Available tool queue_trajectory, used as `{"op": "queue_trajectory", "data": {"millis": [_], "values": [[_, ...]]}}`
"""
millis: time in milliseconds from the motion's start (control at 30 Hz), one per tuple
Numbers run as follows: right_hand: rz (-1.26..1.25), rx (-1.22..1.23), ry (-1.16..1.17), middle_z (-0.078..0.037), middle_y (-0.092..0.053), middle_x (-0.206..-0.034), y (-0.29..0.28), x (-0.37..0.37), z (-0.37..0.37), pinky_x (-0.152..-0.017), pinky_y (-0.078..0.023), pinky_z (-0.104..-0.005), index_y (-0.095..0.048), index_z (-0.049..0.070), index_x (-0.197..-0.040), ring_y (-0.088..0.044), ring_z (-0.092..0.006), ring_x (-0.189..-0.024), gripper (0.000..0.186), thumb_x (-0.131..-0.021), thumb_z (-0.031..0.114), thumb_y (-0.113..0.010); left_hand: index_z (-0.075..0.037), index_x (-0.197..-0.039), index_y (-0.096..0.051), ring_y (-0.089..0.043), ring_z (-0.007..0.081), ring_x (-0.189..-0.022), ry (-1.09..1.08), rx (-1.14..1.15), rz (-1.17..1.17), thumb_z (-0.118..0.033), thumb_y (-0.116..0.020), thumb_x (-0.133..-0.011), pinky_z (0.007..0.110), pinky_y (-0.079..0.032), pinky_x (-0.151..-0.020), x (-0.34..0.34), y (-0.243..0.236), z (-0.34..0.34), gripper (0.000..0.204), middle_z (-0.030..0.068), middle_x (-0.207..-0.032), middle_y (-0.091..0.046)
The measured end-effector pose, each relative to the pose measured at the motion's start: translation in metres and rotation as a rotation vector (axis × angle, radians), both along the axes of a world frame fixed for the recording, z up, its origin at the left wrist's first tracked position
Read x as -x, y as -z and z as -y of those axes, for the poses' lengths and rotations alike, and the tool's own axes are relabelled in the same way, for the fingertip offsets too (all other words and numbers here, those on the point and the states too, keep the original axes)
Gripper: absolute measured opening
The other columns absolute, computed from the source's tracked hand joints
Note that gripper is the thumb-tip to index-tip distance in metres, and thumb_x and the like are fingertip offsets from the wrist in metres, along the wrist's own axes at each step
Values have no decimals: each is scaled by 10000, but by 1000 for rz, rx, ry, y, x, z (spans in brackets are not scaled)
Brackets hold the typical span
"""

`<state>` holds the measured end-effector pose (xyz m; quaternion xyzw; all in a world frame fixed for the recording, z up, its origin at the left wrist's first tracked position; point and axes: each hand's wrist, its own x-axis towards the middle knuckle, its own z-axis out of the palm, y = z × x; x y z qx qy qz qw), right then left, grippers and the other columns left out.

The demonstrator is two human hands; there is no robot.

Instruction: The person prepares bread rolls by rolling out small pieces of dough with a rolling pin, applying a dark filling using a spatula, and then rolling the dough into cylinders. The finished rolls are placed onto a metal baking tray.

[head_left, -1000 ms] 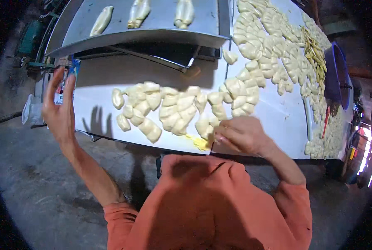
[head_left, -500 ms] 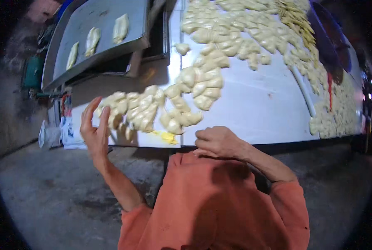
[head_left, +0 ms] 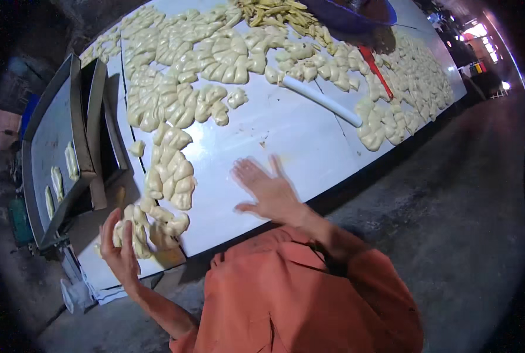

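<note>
My left hand [head_left: 120, 250] hangs over the near left corner of a long white table [head_left: 286, 126], fingers apart, right by a small heap of pale dough pieces [head_left: 156, 220]; it grips nothing that I can see. My right hand [head_left: 266, 188] lies flat and spread on a bare patch of the tabletop, blurred by motion and holding nothing. More cream-coloured dough pieces [head_left: 174, 94] cover much of the table beyond both hands.
A metal baking tray [head_left: 53, 153] with a few shaped dough pieces sits at the left. A white rolling pin [head_left: 321, 101], a red-handled tool [head_left: 375, 69] and a dark blue bowl [head_left: 345, 15] lie farther along. Grey concrete floor runs to the right.
The view has swung right along the table. My left hand has dropped to the dough heap at the corner. My right hand has moved from the table edge onto the bare tabletop, fingers spread.
</note>
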<state>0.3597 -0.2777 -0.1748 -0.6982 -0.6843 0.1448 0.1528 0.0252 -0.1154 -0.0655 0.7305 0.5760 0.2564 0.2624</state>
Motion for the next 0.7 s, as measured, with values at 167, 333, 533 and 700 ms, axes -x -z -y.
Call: {"op": "queue_trajectory", "data": {"millis": [167,333,533,700], "values": [[391,89,668,-170,-324,-1651,11,-118,58,-1150,-129,-759,-346,17,-1568,-280,-288,-1541,830,-998,600,-498,-13,-1264,-693,-629,240,-1190,-14,32,-7,-141,-734,-948,391,-409,-1098,-15,0,10,343,134,-1246,-705],[52,76,95,-108,-312,-1666,5,-19,33,-1168,-86,-759,-350,59,-1576,-254,-277,-1551,827,-985,620,-491,24,-1256,-681,-640,265,-1172,58,140,65,-141,-729,-946,370,-491,-984,-30,27,18,354,162,-1233,-700],[345,8,424,-126,-405,-1607,8,-112,7,-1191,-193,-654,-457,86,-1522,-341,-289,-1500,709,-984,536,-562,-62,-1218,-711,-696,241,-987,306,47,-108,-255,-747,-918,516,-298,-1191,-77,4,19,359,123,-1077,-742],[26,-44,481,-165,-591,-1400,-19,-139,-40,-1070,-425,-520,-564,42,-1405,-533,-353,-1312,574,-953,378,-671,-70,-1219,-704,-698,295,-1057,334,58,-120,-312,-735,-927,507,-338,-1164,-88,18,6,381,137,-1149,-737]]}}
